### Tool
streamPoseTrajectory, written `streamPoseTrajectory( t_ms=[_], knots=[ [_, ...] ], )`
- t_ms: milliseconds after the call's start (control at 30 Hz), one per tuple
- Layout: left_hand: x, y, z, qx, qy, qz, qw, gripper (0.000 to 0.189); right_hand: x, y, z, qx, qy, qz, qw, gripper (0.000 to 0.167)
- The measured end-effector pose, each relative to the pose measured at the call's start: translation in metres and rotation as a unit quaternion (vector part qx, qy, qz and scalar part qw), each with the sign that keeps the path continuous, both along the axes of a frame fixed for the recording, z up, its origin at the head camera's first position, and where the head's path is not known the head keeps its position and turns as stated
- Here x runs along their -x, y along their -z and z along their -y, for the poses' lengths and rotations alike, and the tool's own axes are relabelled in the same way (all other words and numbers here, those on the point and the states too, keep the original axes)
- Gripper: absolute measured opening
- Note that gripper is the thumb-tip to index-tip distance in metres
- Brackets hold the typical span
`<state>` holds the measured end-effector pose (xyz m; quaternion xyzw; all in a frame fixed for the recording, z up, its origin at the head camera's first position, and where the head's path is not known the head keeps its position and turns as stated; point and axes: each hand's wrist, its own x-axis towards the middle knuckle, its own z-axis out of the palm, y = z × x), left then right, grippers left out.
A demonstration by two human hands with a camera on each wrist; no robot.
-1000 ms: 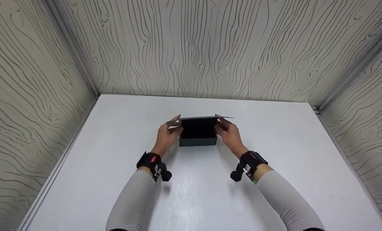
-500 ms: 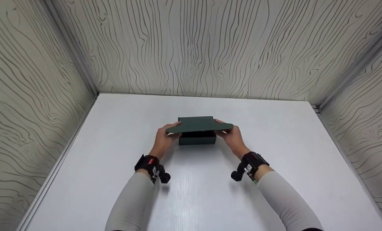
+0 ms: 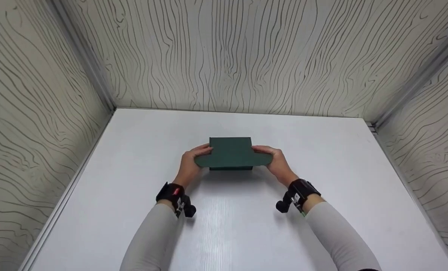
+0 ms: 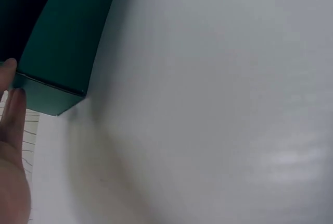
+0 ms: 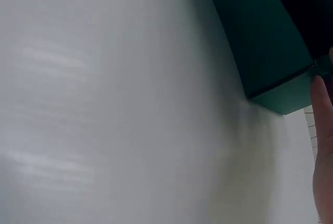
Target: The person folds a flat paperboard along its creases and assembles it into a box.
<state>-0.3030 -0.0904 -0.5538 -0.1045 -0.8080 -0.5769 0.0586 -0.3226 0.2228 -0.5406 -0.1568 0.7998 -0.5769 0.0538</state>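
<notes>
A dark green cardboard box [image 5: 260, 41] sits on the white table. Its hinged lid [image 3: 231, 149] is lowered almost flat over the top, with rounded tabs sticking out at both front corners. At the left side of the box, my left hand [image 3: 188, 164] holds the lid around its tab, fingers reaching toward the side wall. My right hand [image 3: 280, 165] mirrors it on the right. Both wrist views look in under the lid, where a dark gap shows above the front wall [image 4: 70, 34]. The thumbs are hidden beneath the lid in the head view.
The white tabletop [image 3: 224, 226] stretches around the box. Wood-grain panels [image 3: 227, 56] stand behind it and on both sides. Each wrist wears a black strap [image 3: 171, 192] with a small camera.
The lid has swung forward and down from a raised, edge-on position, covering the dark inside in the head view. My hands came slightly down with it, while the box stayed in place.
</notes>
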Motion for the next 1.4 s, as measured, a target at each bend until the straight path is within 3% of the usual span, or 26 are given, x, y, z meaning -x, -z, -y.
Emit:
streamPoseTrajectory(
  t_ms=[167,367,467,600,700,833,967,1033,1200,1300,1400],
  knots=[
    [-0.005,0.005,0.006,0.059,0.025,-0.014,0.9979,0.048,-0.006,0.005,-0.002,-0.107,-0.016,-0.066,0.9919,0.057],
    [-0.009,0.006,0.013,0.149,0.057,-0.049,0.9860,0.053,-0.012,0.005,-0.005,-0.223,-0.052,-0.148,0.9622,0.071],
    [-0.010,0.002,0.016,0.206,0.077,-0.058,0.9738,0.072,-0.014,0.002,-0.007,-0.275,-0.068,-0.180,0.9420,0.081],
    [-0.011,-0.003,0.018,0.276,0.098,-0.069,0.9538,0.090,-0.017,0.000,-0.008,-0.321,-0.086,-0.198,0.9222,0.092],
    [-0.013,-0.007,0.019,0.304,0.104,-0.076,0.9440,0.088,-0.018,-0.001,-0.007,-0.336,-0.091,-0.209,0.9138,0.093],
    [-0.016,-0.013,0.018,0.336,0.110,-0.093,0.9307,0.081,-0.017,-0.003,-0.008,-0.366,-0.093,-0.239,0.8947,0.091],
    [-0.018,-0.017,0.017,0.379,0.119,-0.115,0.9105,0.068,-0.018,-0.006,-0.008,-0.399,-0.108,-0.276,0.8677,0.090],
    [-0.019,-0.019,0.016,0.405,0.121,-0.127,0.8974,0.062,-0.019,-0.008,-0.009,-0.406,-0.116,-0.289,0.8593,0.090],
    [-0.020,-0.021,0.016,0.441,0.126,-0.156,0.8749,0.063,-0.020,-0.007,-0.011,-0.415,-0.126,-0.297,0.8510,0.093],
    [-0.021,-0.018,0.018,0.441,0.131,-0.160,0.8731,0.070,-0.022,-0.005,-0.011,-0.411,-0.131,-0.291,0.8537,0.095],
    [-0.023,-0.015,0.018,0.439,0.125,-0.153,0.8765,0.072,-0.023,-0.004,-0.008,-0.400,-0.129,-0.291,0.8596,0.095]
  ],
)
